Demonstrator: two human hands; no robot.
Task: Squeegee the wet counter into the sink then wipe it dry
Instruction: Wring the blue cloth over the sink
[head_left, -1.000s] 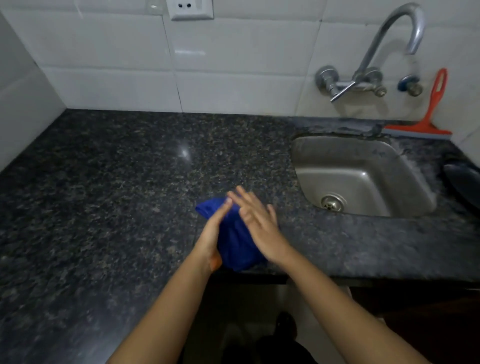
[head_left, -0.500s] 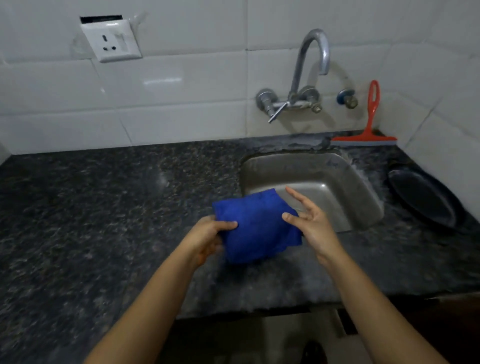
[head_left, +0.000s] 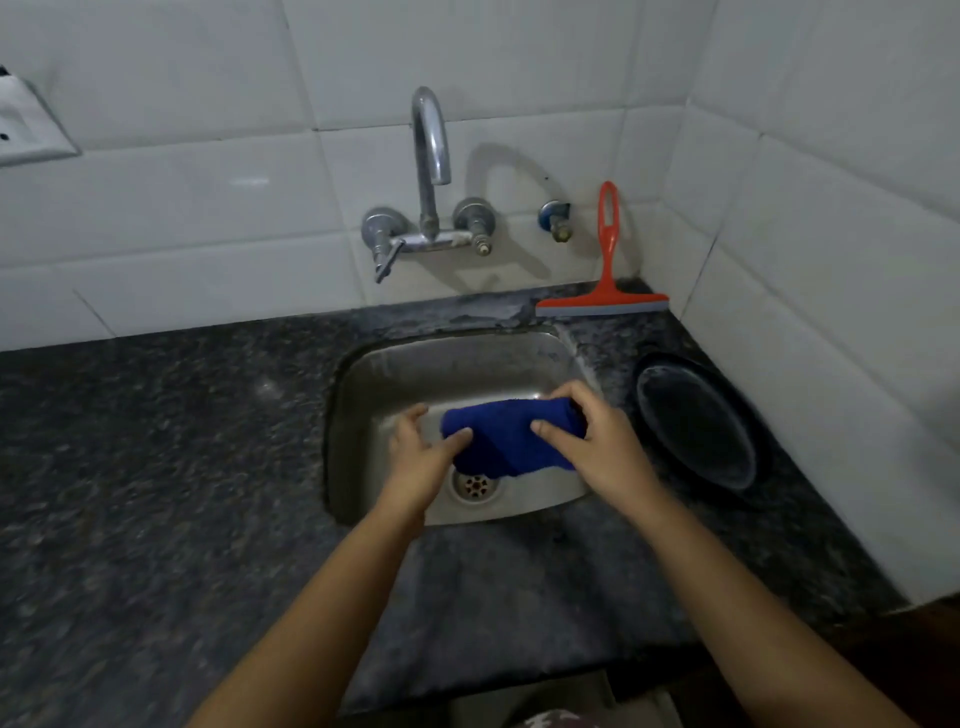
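**Cloth held over sink basin: handling assessment**

Location. The blue cloth (head_left: 506, 439) is bunched into a loose roll and held in the air over the steel sink (head_left: 363, 374), just above the drain (head_left: 475, 486). From the drain, the tap (head_left: 431, 156) stands at 12 o'clock and the orange squeegee (head_left: 605, 291) at about 1 o'clock, propped against the wall tiles, blade on the counter (head_left: 156, 441). A dark round plate (head_left: 696, 421) lies on the counter at 3 o'clock from the cloth.

Hands. The right hand (head_left: 592, 447) is closed around the right end of the roll, thumb in front and fingers over the top. The left hand (head_left: 421, 447) has its thumb pressed on the left end; its fingers are spread and only partly curled, so its hold appears lighter.

Handling judgement. The cloth looks soft, limp and light, though likely heavier if it has taken up water; whether it is wet cannot be told. It folds readily and offers no rigid edge. The best purchase is at the two ends of the roll, full palm wrapped round, as suits wringing. A loose left-end grip risks the cloth unrolling into the basin.

Stage. Squeegee is parked; work appears to be in the wiping phase.
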